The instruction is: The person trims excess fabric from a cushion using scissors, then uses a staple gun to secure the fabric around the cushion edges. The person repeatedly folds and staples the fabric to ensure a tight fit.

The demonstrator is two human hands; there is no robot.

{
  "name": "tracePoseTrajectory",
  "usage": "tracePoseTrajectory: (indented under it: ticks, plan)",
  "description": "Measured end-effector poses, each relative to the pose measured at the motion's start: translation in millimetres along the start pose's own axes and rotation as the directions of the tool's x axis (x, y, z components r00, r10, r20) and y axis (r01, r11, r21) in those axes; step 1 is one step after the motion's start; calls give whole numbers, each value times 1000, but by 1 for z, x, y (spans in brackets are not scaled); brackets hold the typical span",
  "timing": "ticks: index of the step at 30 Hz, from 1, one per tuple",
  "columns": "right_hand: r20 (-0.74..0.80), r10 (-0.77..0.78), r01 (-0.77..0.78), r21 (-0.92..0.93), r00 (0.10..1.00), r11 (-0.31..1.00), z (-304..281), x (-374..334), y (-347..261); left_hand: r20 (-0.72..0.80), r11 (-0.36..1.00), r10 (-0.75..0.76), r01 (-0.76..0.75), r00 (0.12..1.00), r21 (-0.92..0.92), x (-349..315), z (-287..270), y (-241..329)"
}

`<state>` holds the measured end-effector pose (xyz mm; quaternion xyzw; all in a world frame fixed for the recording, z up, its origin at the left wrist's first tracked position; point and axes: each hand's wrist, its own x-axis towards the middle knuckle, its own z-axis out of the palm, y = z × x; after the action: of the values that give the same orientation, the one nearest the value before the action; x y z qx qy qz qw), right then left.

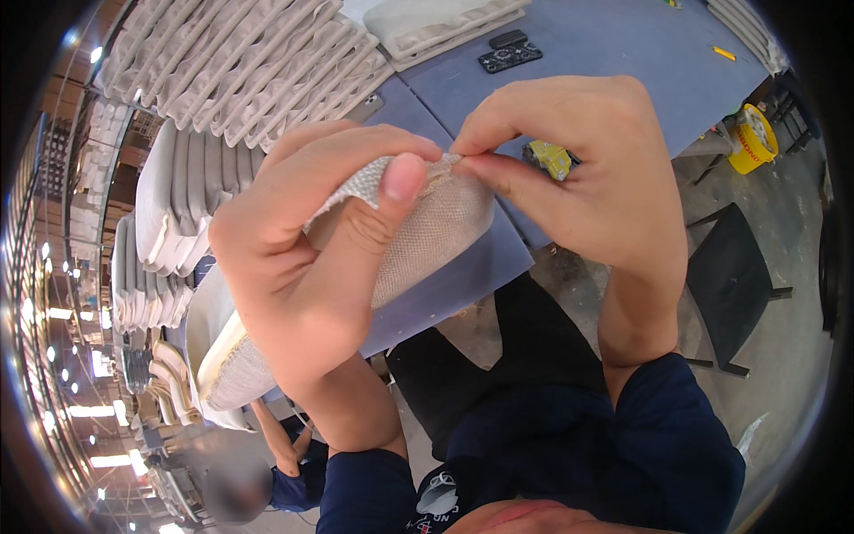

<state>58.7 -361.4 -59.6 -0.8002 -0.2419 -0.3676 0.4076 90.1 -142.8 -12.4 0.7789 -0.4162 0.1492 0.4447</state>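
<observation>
Head view: betw. both hands, in front of chest & over near edge of blue-grey worktable (623, 53), an upholstered panel (436, 236), long w/ rounded end, clad in beige coarse-woven fabric, slanting from upper R to lower L, w/ smooth cream strip along edge nr lower end. Can't tell if resting on tabletop or held clear.

L hand (298, 240): thumb & fingers clamped on lighter, nubbly cover flap (360, 185), folded up off panel's top edge. R hand (587, 151): thumb & index tips together, pinching same flap's far end, just beside L fingertips; too small there to tell any thread.

Upper L, big stack of beige panels (236, 71), thin, wavy-edged, fabric-faced. Below, upright row of padded panels (196, 182), thicker, soft-cornered. Lower L, curved pale pieces (173, 378), & co-worker (298, 481) in dark sleeve.

On worktable: black patterned case (510, 57), flat, rectangular; small yellow tool (723, 53), slim. Partly behind R hand, crinkled yellow packet (553, 160). Off R, round yellow bucket (753, 142) & black chair (729, 267) on grey floor (783, 356).
</observation>
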Motion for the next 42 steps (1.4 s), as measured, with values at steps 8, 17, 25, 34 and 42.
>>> tracePoseTrajectory:
  ticks: [8,17,25,34,42]
  plan:
    - [77,264,-273,381,961,884,3,-14,12,4,997,-61,61,998,-51,1,1,-1]
    - [-121,257,-153,542,959,826,17,-25,-2,-4,998,-52,51,999,-48,0,1,-1]
    - [-139,243,-138,522,960,842,22,-27,2,-28,997,-65,63,998,-47,2,1,-2]
    - [-173,155,-64,442,973,895,24,-28,1,-39,998,-38,36,999,-56,4,0,-8]
    - [-179,129,-43,419,975,907,24,-28,0,-44,998,-43,41,998,-47,4,-1,-9]
